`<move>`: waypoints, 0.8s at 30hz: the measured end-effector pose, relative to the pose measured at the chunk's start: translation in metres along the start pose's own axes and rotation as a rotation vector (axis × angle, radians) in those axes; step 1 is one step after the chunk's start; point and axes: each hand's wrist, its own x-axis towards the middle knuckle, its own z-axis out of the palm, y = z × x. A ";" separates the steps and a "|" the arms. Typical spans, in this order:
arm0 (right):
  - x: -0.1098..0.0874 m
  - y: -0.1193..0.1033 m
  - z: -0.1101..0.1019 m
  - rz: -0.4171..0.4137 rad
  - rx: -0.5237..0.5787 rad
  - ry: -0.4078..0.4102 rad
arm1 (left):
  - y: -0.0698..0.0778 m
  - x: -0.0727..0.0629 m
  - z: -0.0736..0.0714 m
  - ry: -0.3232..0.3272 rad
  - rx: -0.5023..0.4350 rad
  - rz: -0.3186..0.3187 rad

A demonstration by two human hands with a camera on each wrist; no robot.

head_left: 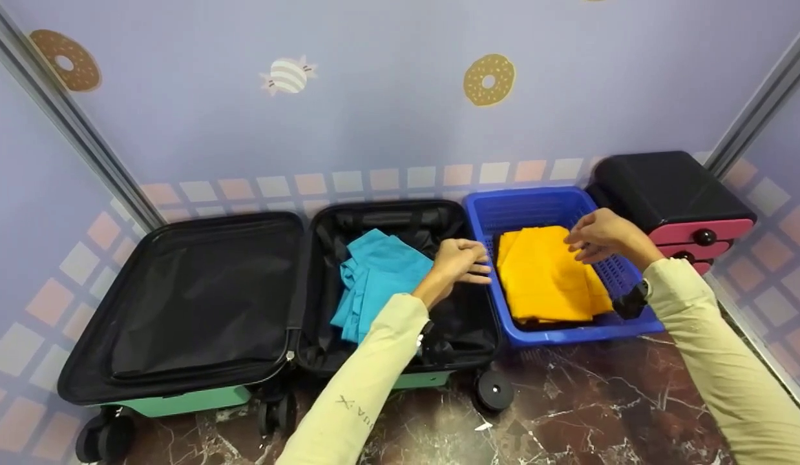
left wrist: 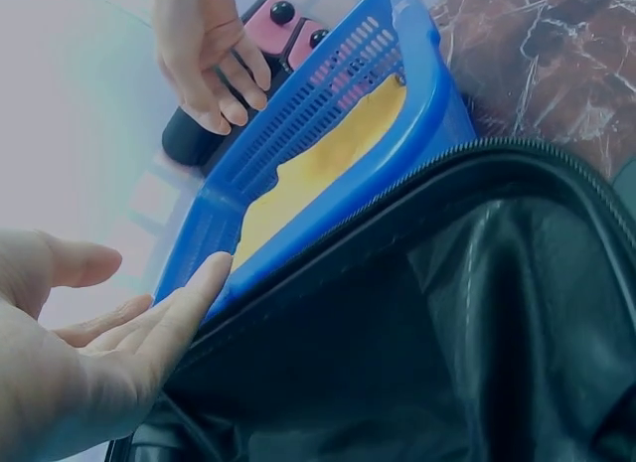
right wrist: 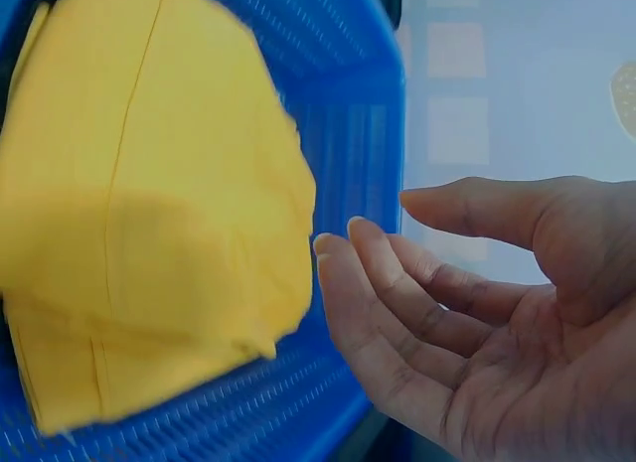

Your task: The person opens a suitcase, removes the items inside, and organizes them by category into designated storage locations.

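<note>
A folded yellow cloth [head_left: 545, 274] lies in the blue plastic basket [head_left: 548, 336]. My right hand [head_left: 603, 234] hovers over the basket's right side, its fingers loosely bent with nothing between them; the right wrist view shows the palm and the yellow cloth [right wrist: 149, 184] beside it. My left hand [head_left: 458, 265] is above the right edge of the open suitcase [head_left: 484, 323], near the basket, fingers extended and holding nothing. Folded turquoise cloth [head_left: 380, 278] rests in that half of the suitcase, partly hidden behind the left forearm.
The suitcase's other half, its lid [head_left: 206, 303], lies spread to the left. Right of the basket stands a black cabinet [head_left: 678, 187] with pink drawers. A patterned wall [head_left: 387, 116] runs behind everything, and marbled floor [head_left: 555, 400] shows in front.
</note>
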 end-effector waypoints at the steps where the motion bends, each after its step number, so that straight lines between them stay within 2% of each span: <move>1: 0.001 -0.002 0.003 0.001 0.021 -0.014 | 0.001 -0.001 -0.004 0.003 -0.002 0.009; 4: 0.006 -0.010 0.015 -0.014 0.048 -0.042 | 0.003 -0.005 -0.022 0.009 -0.001 0.019; 9: 0.006 -0.024 0.033 -0.084 -0.075 -0.033 | 0.007 -0.013 -0.059 0.013 0.041 -0.007; 13: 0.007 -0.034 0.044 -0.112 -0.110 -0.027 | 0.011 -0.023 -0.091 0.041 0.090 -0.025; 19: 0.013 -0.047 0.071 -0.134 -0.006 -0.098 | 0.013 -0.039 -0.130 0.143 0.149 -0.029; 24: 0.017 -0.061 0.094 -0.140 0.117 -0.126 | 0.013 -0.051 -0.155 0.170 0.238 -0.021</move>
